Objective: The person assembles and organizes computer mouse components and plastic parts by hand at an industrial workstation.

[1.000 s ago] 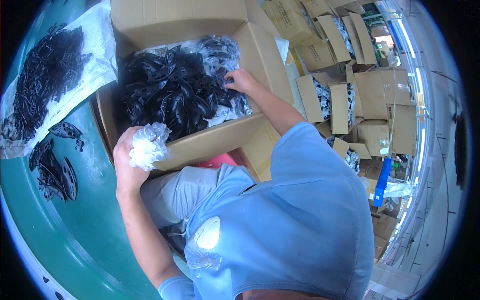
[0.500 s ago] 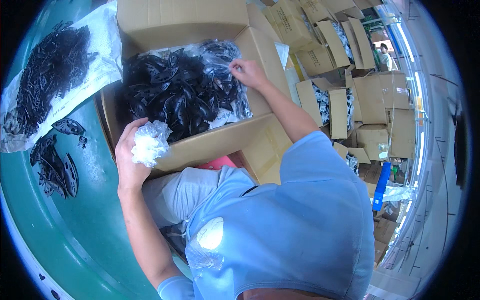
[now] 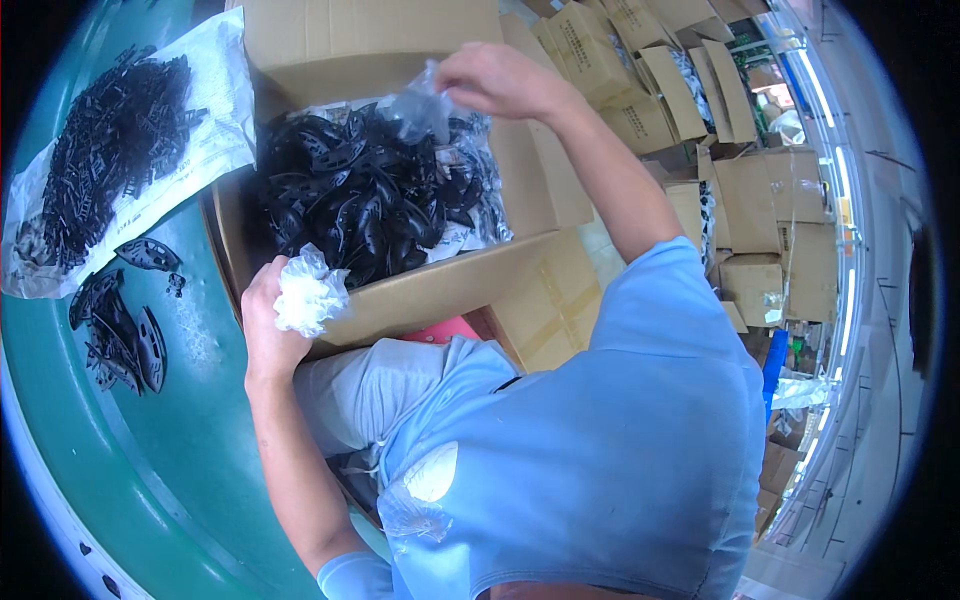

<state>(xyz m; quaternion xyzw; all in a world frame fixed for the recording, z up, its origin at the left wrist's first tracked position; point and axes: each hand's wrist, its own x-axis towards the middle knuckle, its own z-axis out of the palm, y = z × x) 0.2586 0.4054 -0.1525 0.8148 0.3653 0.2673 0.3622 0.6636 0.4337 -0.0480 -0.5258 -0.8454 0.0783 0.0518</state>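
Note:
A large open cardboard box [image 3: 420, 300] stands before me, holding a heap of curved black plastic parts [image 3: 350, 195]. My left hand [image 3: 270, 325] is closed round a crumpled wad of clear plastic bags [image 3: 312, 292] at the box's near left rim. Over the far right of the box, my right hand [image 3: 495, 80] pinches a thin clear plastic bag [image 3: 422, 108], which hangs just above the parts. More clear plastic lies along the right side inside the box. The fingertips of my right hand are partly hidden by the bag.
On the green table [image 3: 210, 440] at left, small black clips [image 3: 115, 150] are piled on a white plastic sack [image 3: 225, 110]. Several loose curved black parts [image 3: 120, 330] lie nearer. Stacked cardboard boxes [image 3: 750, 205] stand at right. Something pink [image 3: 445, 330] shows beside my leg.
My right hand has risen away from the parts, lifting the clear bag with it. The left hand still holds the wad at the rim. The whole view has shifted slightly.

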